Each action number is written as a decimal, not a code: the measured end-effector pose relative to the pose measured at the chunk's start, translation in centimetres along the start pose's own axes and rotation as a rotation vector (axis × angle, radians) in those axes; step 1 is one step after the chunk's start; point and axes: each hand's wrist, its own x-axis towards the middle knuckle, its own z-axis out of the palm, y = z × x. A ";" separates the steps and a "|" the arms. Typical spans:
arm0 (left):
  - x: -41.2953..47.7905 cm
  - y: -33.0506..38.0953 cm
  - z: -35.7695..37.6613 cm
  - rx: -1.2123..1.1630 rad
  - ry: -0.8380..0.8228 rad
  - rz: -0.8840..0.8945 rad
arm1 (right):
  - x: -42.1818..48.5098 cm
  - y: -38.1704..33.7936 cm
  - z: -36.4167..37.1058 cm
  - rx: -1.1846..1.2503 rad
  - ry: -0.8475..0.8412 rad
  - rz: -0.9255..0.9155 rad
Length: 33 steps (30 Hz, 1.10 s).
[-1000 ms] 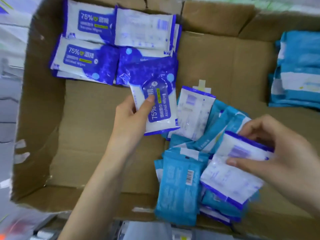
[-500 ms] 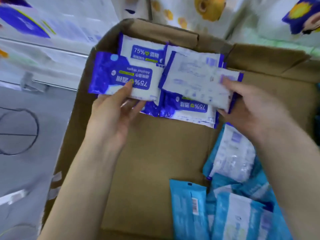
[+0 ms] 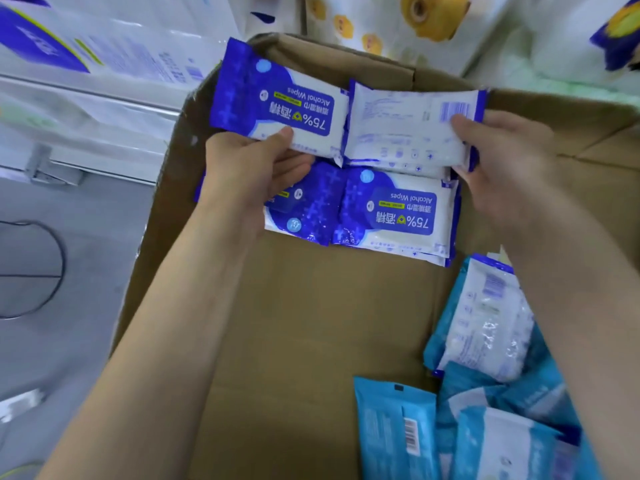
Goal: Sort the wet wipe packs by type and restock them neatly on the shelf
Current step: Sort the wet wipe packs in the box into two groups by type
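The left hand (image 3: 249, 168) pinches a dark-blue alcohol pack (image 3: 280, 109), the right hand (image 3: 509, 168) a second pack (image 3: 408, 126), back up, over stacked matching packs (image 3: 398, 213) at the far end of the cardboard box (image 3: 311, 323). Light-blue packs (image 3: 394, 427) heap in its near right corner; grey floor (image 3: 86, 341) lies to the left.

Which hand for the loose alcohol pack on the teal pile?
Right, probably: the right hand is on that side, loose alcohol pack beside its forearm; left hand sits across the box. Both are full now.
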 end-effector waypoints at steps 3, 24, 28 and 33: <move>0.1 0.2 0.3 0.027 -0.002 -0.011 | 0.4 0.0 0.1 -0.062 0.036 -0.033; -14.4 -10.4 -0.9 0.811 -0.245 0.117 | -4.2 3.4 -14.8 -1.240 -0.507 -0.129; -16.7 -13.6 -0.6 0.874 -0.230 0.130 | -4.4 3.5 -14.2 -1.406 -0.512 -0.273; -19.9 -16.3 -1.0 0.743 0.010 0.004 | -4.1 3.9 -13.6 -1.471 -0.510 -0.297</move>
